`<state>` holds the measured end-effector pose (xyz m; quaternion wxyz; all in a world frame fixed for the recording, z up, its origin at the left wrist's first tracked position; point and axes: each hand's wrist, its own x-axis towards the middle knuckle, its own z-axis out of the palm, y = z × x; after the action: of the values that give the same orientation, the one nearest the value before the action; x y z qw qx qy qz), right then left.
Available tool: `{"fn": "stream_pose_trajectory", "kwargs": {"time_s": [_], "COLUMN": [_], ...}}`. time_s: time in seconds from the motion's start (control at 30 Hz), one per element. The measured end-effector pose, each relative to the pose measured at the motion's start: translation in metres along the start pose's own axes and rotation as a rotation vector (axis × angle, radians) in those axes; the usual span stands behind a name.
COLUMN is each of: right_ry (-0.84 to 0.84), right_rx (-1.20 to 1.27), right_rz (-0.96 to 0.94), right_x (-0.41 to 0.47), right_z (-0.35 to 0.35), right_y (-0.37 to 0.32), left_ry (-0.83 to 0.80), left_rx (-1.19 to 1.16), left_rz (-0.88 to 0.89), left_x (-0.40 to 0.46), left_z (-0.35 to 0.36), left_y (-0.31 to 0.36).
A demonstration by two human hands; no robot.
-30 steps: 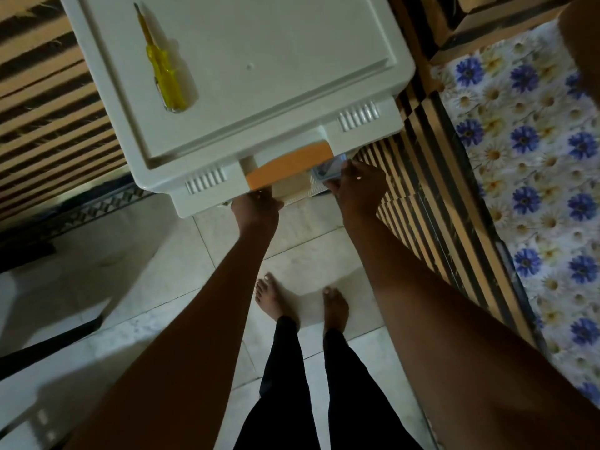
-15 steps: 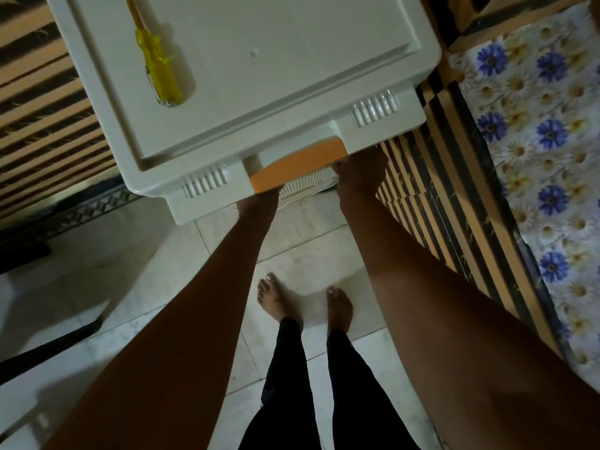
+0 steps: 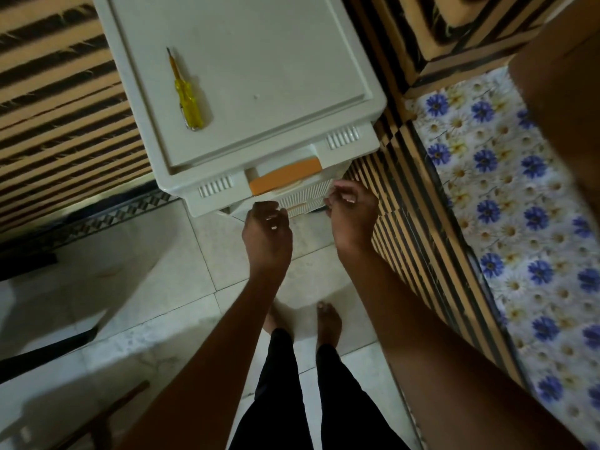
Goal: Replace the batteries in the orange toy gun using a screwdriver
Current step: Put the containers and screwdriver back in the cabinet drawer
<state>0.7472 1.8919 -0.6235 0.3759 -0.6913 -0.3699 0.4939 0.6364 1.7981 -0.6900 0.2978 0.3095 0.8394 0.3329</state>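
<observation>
Both hands hang just in front of the drawer unit with fingers loosely curled and holding nothing: the left hand (image 3: 268, 228) sits below the orange handle (image 3: 285, 177), the right hand (image 3: 352, 211) beside the ribbed drawer front (image 3: 306, 193), fingertips near it, though whether they touch the plastic cannot be told in the dim, slightly blurred picture. No orange toy gun or batteries can be made out anywhere; the drawer's inside is hidden under the unit's lid. Of the task's things only the screwdriver (image 3: 186, 95) shows, lying flat on the left part of the top, well apart from both hands, its translucent yellow handle toward the person and its thin shaft pointing away. The drawer unit (image 3: 259, 60) is pale, smooth moulded plastic with a raised rectangular panel on top, rounded corners and two small slotted vents along its front edge; its far side is cut off by the picture's top edge. Below, the person's bare feet (image 3: 328, 323) stand on pale marbled floor tiles (image 3: 181, 254), legs in dark trousers. A striped tan-and-black woven surface (image 3: 65, 102) lies at left and right of the unit, and a cloth printed with blue and white flowers (image 3: 506, 196) runs along the right side.
</observation>
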Motion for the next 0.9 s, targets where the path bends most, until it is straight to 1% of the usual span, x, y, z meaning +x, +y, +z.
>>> {"fn": "stream_pose_trajectory", "kwargs": {"time_s": [0.03,0.07,0.1,0.13,0.23,0.37,0.47,0.57,0.73,0.8,0.9], "right_ry": [-0.012,-0.023,-0.026,-0.030,-0.039,-0.051,-0.059,-0.056,-0.125,-0.129,-0.147], "right_rx": [-0.020,-0.031,-0.034,-0.030,-0.053,-0.076,-0.178,-0.297,-0.512,-0.501,-0.455], "right_rz": [-0.038,-0.079,-0.120,-0.158,-0.283,-0.499,-0.671,-0.844,-0.938,-0.984,-1.008], "right_x": [-0.008,-0.016,-0.022,-0.028,-0.041,-0.042,-0.032,-0.015,0.016,0.020,0.023], "right_z": [-0.005,-0.009,-0.013,-0.016,-0.023,-0.015,-0.002,0.015,0.035,0.035,0.034], "right_y": [-0.005,-0.012,-0.017,-0.024,-0.049,-0.081,-0.102,-0.114,-0.109,-0.105,-0.100], "left_ry": [0.049,0.058,0.063,0.026,0.071,0.187,0.300,0.376,0.324,0.312,0.330], "left_rx": [-0.081,-0.110,-0.136,-0.164,-0.148,-0.146,-0.068,0.045,0.256,0.294,0.267], "left_rz": [0.080,0.128,0.169,0.121,0.227,0.381,0.501,0.454,0.199,0.145,0.139], "left_x": [-0.001,-0.009,-0.017,-0.036,-0.049,-0.035,-0.009,0.025,0.068,0.081,0.093], "left_z": [-0.020,-0.040,-0.050,-0.053,-0.074,-0.096,-0.110,-0.118,-0.128,-0.133,-0.139], "left_y": [0.045,0.082,0.098,0.097,0.112,0.145,0.160,0.169,0.182,0.186,0.189]}}
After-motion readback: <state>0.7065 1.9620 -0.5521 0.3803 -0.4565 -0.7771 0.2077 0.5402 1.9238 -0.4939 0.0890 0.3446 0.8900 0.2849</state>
